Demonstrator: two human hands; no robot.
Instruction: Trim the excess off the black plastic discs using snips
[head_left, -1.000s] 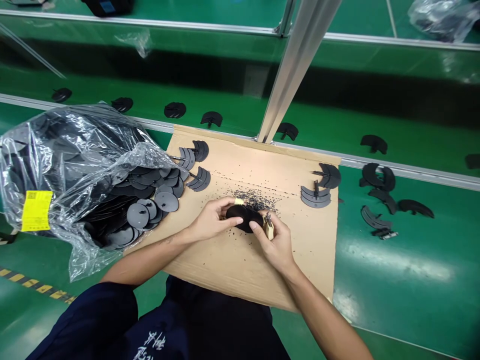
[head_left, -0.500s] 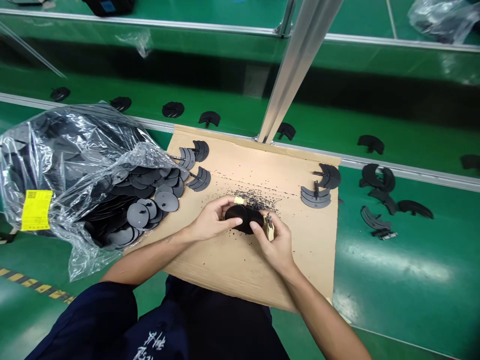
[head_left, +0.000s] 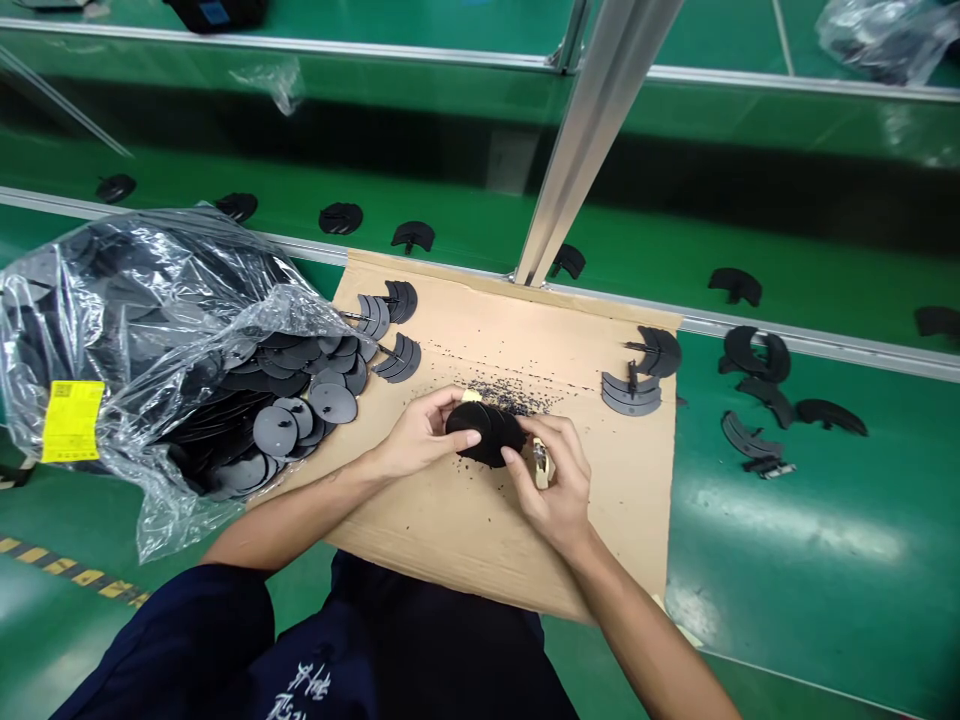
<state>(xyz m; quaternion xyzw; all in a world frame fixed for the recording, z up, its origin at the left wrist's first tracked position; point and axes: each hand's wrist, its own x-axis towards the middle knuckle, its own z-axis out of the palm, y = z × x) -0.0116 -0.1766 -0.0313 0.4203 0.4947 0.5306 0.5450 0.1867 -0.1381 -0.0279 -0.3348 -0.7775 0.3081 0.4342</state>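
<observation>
Black plastic discs point(head_left: 491, 432), overlapping in a small fan, are held over the cardboard sheet. My left hand point(head_left: 424, 435) is closed on their left side, thumb on top, with a pale yellow wrap on one fingertip. At the right edge, the thumb and a finger of my right hand point(head_left: 559, 485) pinch the discs. Tucked in that same hand are small nippers point(head_left: 541, 465) with cream handles, their metal head pointing up and mostly hidden by fingers. Tiny black scraps point(head_left: 510, 393) lie scattered just beyond the discs.
A clear bag point(head_left: 150, 300) spilling grey-black discs lies at left. Curved black pieces point(head_left: 631, 393) rest on the cardboard point(head_left: 480, 555) and the green table to its right. Behind, a metal post point(head_left: 592, 140) rises beside a green belt point(head_left: 465, 240) carrying black pieces.
The discs in my hands have fanned slightly wider, and my right hand has shifted a little to the right. Black pieces on the green belt have moved slightly left.
</observation>
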